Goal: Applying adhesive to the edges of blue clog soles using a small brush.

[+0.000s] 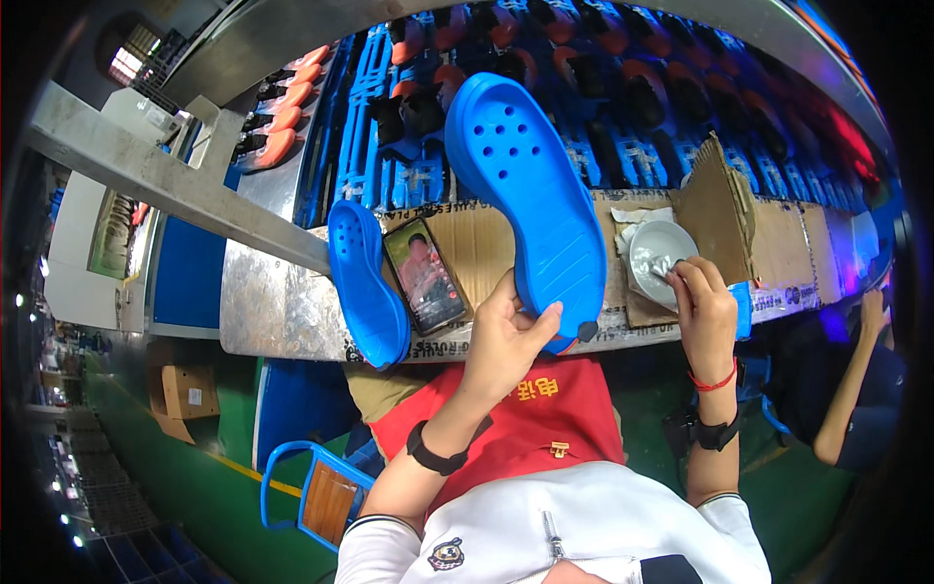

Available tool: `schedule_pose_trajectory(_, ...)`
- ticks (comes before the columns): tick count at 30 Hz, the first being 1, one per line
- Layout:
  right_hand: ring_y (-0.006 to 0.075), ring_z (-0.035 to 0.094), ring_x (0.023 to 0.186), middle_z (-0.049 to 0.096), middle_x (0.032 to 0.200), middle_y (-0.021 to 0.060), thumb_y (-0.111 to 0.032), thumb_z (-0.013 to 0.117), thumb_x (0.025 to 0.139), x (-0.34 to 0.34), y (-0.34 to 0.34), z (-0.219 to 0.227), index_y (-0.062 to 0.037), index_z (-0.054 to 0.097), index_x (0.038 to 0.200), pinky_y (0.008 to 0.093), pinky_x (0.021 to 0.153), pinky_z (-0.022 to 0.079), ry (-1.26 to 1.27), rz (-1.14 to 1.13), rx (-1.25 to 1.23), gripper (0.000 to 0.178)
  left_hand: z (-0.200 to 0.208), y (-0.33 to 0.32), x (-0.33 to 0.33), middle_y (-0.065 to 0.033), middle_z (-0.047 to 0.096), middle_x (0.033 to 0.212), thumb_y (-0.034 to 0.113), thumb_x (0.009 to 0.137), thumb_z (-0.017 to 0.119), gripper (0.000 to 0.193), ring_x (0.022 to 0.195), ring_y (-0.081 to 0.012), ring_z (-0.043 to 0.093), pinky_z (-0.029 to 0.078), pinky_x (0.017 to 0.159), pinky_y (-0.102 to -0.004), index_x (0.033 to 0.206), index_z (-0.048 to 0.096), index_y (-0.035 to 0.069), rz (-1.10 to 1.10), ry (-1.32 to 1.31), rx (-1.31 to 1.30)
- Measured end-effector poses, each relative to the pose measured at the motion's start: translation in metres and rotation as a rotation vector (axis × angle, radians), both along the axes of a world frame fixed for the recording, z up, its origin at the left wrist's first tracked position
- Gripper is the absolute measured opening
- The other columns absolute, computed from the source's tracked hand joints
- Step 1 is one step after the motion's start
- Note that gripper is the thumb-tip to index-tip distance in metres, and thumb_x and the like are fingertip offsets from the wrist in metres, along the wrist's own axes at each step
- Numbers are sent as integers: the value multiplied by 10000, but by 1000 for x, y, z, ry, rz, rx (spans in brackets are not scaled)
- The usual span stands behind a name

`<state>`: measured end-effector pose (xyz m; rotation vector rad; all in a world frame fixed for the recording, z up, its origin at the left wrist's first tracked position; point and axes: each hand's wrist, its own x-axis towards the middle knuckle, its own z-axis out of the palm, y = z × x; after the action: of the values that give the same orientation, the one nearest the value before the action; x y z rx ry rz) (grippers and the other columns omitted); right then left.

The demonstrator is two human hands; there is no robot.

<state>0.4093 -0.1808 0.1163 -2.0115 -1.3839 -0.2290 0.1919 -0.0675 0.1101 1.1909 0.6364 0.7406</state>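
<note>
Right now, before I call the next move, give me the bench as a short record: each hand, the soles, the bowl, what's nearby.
Left hand: grips the near end of a blue sole
Held sole: holed end pointing away from the person
Right hand: fingertips at the white bowl; whether they hold anything is unclear
Second sole: blue, left of the phone
Phone: screen lit
Beyond: coral-and-black shoes in a row

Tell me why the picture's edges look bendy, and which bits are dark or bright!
Head view, edges: the fisheye lens makes the grey beam look curved, and the corners go black; head view, upper right: shoes sit in shadow near a red-purple glow; head view, middle: the held blue sole looks bright.
</note>
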Motion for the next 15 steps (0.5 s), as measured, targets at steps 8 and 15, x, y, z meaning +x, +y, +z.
schedule_pose_trajectory(8,196,627,671,664,924,132,49,689,793,-22,-12,34,22,653,902,276,562,481,231,115,120,118,11,-5,7,-138,638,1092,-14,876,634,390,960,-160,650,551,835,-289,1233,482,-55,89,82,108)
schedule_pose_trajectory(15,205,648,659,666,925,124,22,743,750,-46,-8,32,-2,663,888,276,549,500,246,267,133,162,15,-7,8,-146,656,1027,-5,874,635,348,885,-160,671,560,787,-281,1191,502,-57,139,126,189)
